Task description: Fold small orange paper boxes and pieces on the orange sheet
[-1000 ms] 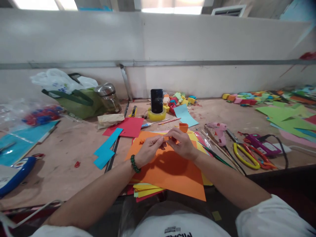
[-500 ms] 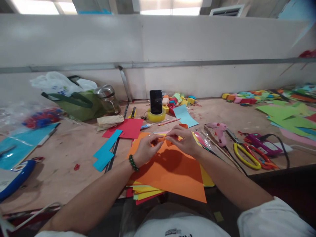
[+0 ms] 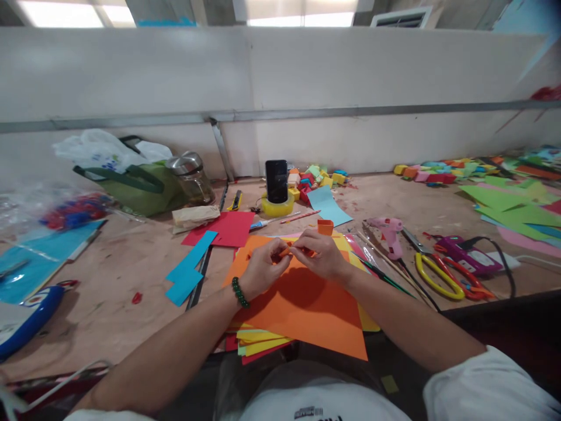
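Between my two hands is a small folded piece of orange paper (image 3: 284,252), partly covered by the fingers. My left hand (image 3: 266,264), with a green bead bracelet at the wrist, is closed on its left side. My right hand (image 3: 322,255) pinches the right side, its fingertips close to those of the left. Both hands are just above a large orange sheet (image 3: 307,316), which lies on a stack of yellow and red sheets (image 3: 263,345). Behind my right hand stands a small folded orange paper piece (image 3: 325,227).
A phone (image 3: 277,181) stands in a yellow tape roll (image 3: 277,206), beside colored paper cubes (image 3: 313,178). To the right lie a pink glue gun (image 3: 391,237), yellow-handled scissors (image 3: 438,278) and red-handled pliers. Left are blue strips (image 3: 190,266), a red sheet (image 3: 234,228) and a green bag (image 3: 140,190).
My right hand has lowered slightly and its fingers have drawn in toward the left fingertips. More of the small orange piece behind it now shows.
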